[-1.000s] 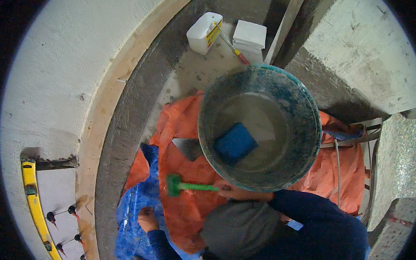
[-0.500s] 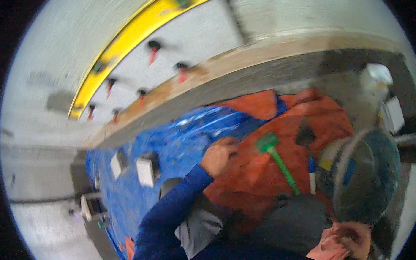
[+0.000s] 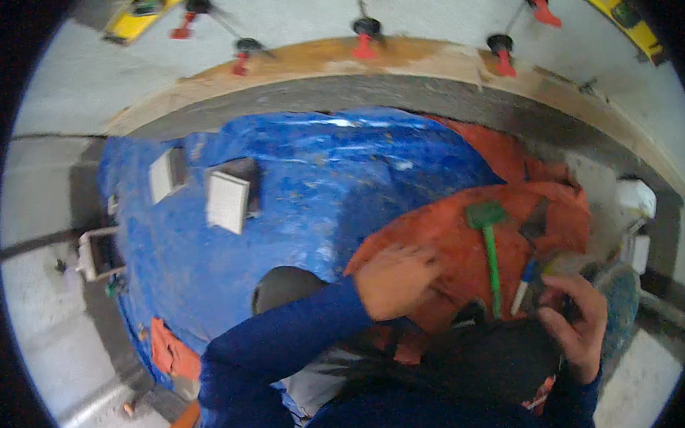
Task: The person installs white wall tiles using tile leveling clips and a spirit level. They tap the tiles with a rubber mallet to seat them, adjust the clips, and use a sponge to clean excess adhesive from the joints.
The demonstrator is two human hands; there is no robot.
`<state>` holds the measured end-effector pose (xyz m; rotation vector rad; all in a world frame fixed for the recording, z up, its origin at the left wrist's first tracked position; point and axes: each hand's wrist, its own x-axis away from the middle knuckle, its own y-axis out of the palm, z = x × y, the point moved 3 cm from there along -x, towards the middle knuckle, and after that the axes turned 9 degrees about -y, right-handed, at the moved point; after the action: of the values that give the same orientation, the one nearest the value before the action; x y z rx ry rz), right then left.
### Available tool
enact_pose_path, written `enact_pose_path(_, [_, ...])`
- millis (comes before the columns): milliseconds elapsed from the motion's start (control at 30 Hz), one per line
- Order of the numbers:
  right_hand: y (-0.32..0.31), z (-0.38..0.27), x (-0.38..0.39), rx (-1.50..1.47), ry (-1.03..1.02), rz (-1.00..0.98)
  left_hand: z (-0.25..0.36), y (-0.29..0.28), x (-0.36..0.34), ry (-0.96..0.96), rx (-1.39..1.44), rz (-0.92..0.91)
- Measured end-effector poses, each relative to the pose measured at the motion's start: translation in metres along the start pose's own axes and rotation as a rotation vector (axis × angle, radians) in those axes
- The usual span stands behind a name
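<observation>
We see the left hand (image 3: 396, 282) reaching across the near edge of the orange tarp (image 3: 464, 247), palm down, fingers loosely stretched and blurred; it appears released, with nothing in its grasp. The right hand (image 3: 576, 323) is raised in front of the bucket (image 3: 623, 298), thumb and fingers parted and bent, and we make out nothing between them. We cannot tell whether it touches the bucket's rim.

Between the two hands we find the mallet (image 3: 493, 261), lying on the orange tarp with its green head away from the body and its handle pointing back toward it. Just right of it lies the trowel (image 3: 527, 272), its blue and white handle close to the right hand, its dark blade farther off.

To the left we see the blue tarp (image 3: 304, 208), with two pale tiles (image 3: 229, 201) near its far left part, standing apart from each other. Beyond the tarps, a wooden strip (image 3: 314, 60) curves along the wall, and black clips (image 3: 365, 27) with red tabs show above it. Parts of a yellow level (image 3: 614, 8) show at the top. On the right, we see a white tub (image 3: 636, 198) beyond the bucket.
</observation>
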<state>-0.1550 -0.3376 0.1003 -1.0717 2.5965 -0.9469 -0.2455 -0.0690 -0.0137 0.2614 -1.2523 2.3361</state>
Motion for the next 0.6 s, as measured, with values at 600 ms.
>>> enact_pose_path(600, [0.088, 0.035, -0.056, 0.35, -0.27, -0.331, -0.26, 0.142, -0.027, -0.389, 0.486, 0.424])
